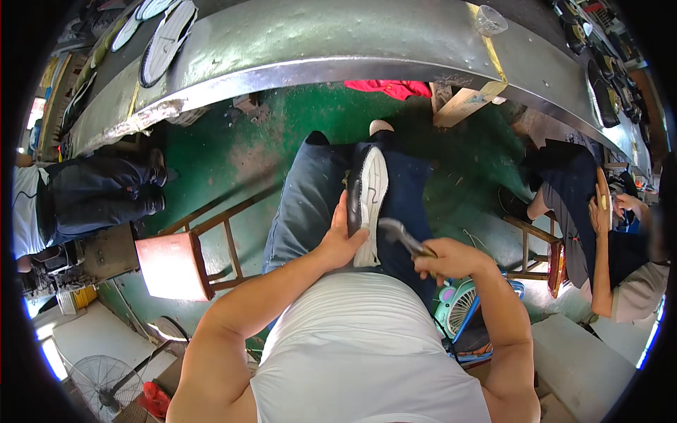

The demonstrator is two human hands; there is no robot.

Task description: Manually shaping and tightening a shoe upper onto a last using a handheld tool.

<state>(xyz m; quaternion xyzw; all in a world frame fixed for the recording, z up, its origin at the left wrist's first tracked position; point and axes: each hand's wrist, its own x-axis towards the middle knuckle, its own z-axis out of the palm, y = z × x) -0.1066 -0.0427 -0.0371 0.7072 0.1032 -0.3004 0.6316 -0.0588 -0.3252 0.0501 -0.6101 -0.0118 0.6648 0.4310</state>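
Left fingers (343, 211) clasping shoe (373, 185), right fingers (424, 263) curled round tool (404, 237), metal bench (317, 35) ahead, stool (169, 262) left, green fan (462, 304) right

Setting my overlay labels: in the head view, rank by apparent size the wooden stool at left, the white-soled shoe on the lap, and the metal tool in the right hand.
1. Wooden stool, largest
2. White-soled shoe
3. Metal tool, smallest; partly gripped and blurred

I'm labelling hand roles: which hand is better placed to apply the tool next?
Probably the right hand: it holds the tool beside the shoe, while the left hand steadies the shoe.
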